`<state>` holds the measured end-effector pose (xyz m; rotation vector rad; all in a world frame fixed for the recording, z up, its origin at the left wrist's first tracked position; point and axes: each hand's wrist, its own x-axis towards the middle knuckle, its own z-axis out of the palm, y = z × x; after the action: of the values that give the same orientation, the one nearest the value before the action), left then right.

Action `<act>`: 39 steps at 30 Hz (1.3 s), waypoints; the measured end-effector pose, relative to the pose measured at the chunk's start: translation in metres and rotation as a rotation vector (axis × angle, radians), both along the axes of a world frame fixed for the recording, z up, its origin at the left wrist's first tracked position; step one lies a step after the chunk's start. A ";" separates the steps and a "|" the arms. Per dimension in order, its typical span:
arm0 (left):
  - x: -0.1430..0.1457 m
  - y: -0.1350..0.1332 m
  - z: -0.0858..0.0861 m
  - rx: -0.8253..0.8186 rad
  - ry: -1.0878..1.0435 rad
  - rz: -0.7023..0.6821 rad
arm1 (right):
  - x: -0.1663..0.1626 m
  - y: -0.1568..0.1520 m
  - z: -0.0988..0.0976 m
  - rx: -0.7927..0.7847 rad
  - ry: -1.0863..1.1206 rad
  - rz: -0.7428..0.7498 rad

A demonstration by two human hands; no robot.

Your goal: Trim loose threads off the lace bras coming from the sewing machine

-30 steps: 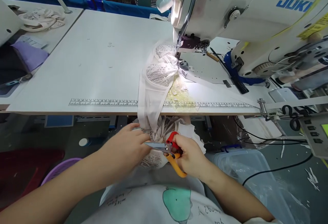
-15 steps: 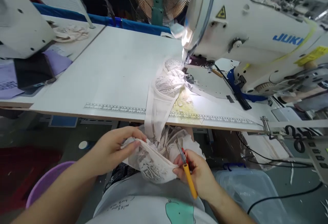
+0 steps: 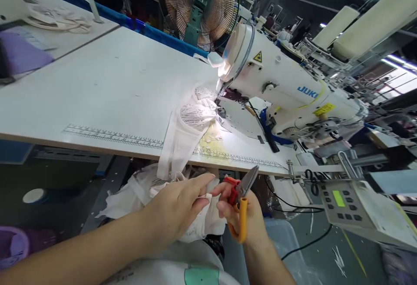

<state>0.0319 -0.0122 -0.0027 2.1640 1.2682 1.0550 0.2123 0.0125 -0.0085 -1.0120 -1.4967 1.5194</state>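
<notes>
My left hand (image 3: 177, 204) is nearly closed, thumb and fingers pinching the edge of the white cloth (image 3: 195, 228), which bunches between me and the table (image 3: 114, 89). My right hand (image 3: 252, 215) is curled round the scissors (image 3: 248, 182) — blades pointing up — with its fingertips at that same edge. A lace bra (image 3: 192, 122) lies by the machine's (image 3: 286, 81) needle, partly hanging off the table.
</notes>
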 end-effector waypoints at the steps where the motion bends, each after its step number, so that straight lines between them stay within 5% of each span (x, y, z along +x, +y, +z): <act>1: 0.002 0.001 0.000 0.003 -0.006 -0.014 | -0.002 0.003 0.003 0.023 0.020 0.001; 6: 0.006 0.003 -0.001 -0.091 -0.104 -0.044 | -0.011 0.009 0.005 0.031 0.040 0.026; 11: 0.005 0.005 -0.001 -0.426 -0.143 -0.015 | -0.019 0.007 -0.002 0.024 0.135 -0.042; 15: 0.005 0.008 0.001 -0.630 -0.389 -0.057 | -0.022 0.007 -0.004 0.028 0.103 -0.069; 25: -0.013 0.023 -0.002 -0.941 -0.560 -0.090 | 0.015 0.000 -0.016 0.195 -0.371 0.513; 39: -0.018 0.028 -0.001 -1.095 -0.473 0.022 | 0.007 -0.008 -0.012 0.226 -0.634 0.485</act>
<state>0.0142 0.0161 -0.0035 1.0066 1.2037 0.5722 0.2188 0.0046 -0.0200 -1.1020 -2.4430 1.3468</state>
